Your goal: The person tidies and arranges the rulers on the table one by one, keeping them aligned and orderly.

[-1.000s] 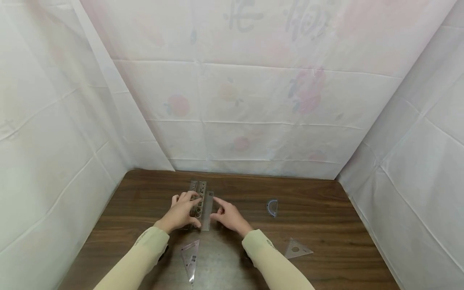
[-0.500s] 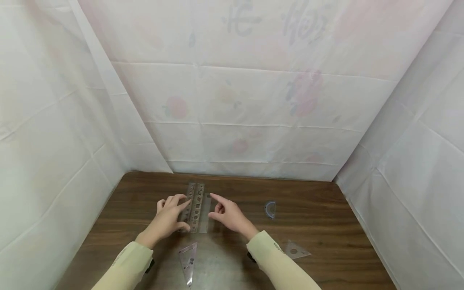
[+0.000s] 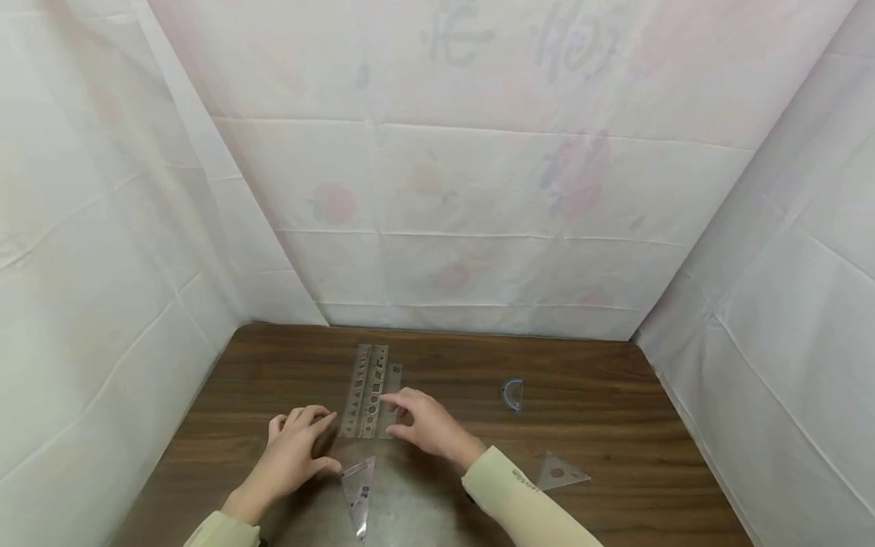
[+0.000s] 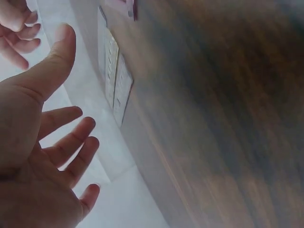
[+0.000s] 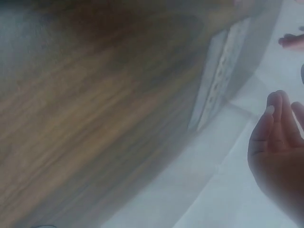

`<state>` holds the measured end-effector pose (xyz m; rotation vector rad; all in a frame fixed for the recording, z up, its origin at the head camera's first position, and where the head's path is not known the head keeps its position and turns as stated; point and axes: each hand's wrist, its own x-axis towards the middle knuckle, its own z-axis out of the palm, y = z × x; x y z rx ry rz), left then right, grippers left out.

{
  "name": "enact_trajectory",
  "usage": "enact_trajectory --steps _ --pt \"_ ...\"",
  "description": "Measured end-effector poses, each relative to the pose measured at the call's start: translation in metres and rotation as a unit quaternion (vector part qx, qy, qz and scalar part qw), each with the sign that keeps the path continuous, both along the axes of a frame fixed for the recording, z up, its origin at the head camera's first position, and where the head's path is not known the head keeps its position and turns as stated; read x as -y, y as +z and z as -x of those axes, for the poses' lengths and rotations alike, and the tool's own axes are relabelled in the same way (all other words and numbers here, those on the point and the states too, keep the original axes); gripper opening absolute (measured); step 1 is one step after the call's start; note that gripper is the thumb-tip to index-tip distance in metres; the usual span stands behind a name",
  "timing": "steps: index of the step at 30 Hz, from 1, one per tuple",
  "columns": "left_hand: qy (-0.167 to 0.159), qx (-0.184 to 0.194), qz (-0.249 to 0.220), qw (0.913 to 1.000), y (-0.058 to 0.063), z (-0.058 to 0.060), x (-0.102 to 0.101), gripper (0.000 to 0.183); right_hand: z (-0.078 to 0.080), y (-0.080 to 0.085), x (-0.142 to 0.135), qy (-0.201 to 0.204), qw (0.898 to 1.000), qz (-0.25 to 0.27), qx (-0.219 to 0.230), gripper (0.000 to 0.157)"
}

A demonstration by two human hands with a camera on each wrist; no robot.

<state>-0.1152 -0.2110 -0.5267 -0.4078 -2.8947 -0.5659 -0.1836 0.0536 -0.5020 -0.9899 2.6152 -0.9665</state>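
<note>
A clear stencil ruler (image 3: 365,391) with rows of cut-out shapes lies on the table in the head view. Along its right side is a narrower clear ruler (image 3: 395,375), its lower part partly covered by my right hand (image 3: 429,427). That hand hovers over the rulers' right edge with fingers extended, holding nothing. My left hand (image 3: 290,450) is spread to the left of the stencil ruler, apart from it. Its thumb tip is beside the top corner of a pinkish set square (image 3: 359,497); contact cannot be told. The left wrist view shows its fingers (image 4: 71,142) spread and empty.
A small protractor (image 3: 512,394) with a blue scale lies on the right of the wooden table (image 3: 615,410). Nearer, beside the right sleeve, is a clear set square (image 3: 562,472). White patterned cloth (image 3: 478,190) walls the back and both sides.
My left hand has come off the stencil ruler and moved left and nearer, beside the pinkish set square. The right hand has shifted left and nearer, over the narrow ruler.
</note>
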Motion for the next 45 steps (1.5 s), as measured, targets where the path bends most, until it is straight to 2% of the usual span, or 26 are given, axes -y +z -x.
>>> enact_trajectory --steps 7,10,20,24,31,36,45 --pt "0.018 0.007 0.005 0.9998 -0.002 -0.013 -0.004 0.078 -0.006 -0.012 0.008 0.043 0.994 -0.096 -0.038 0.055" --pt "0.022 0.019 0.013 0.9995 -0.005 -0.017 -0.007 0.078 -0.008 -0.015 0.014 0.059 0.987 -0.132 -0.063 0.054" --pt "0.026 0.058 0.041 0.9972 -0.016 -0.027 -0.015 0.083 -0.018 -0.021 0.028 0.111 0.962 -0.205 -0.140 0.059" --pt "0.031 0.065 0.042 0.9965 -0.017 -0.028 -0.018 0.084 -0.020 -0.026 0.033 0.118 0.955 -0.222 -0.160 0.064" --pt "0.038 0.083 0.054 0.9944 -0.020 -0.032 -0.024 0.085 -0.022 -0.036 0.039 0.123 0.947 -0.248 -0.163 0.065" --pt "0.034 0.070 0.068 0.9946 -0.024 -0.034 -0.027 0.087 -0.025 -0.039 0.042 0.130 0.941 -0.263 -0.171 0.062" --pt "0.033 0.030 0.062 0.9971 -0.030 -0.037 -0.030 0.075 -0.026 -0.043 0.041 0.128 0.945 -0.245 -0.173 0.050"
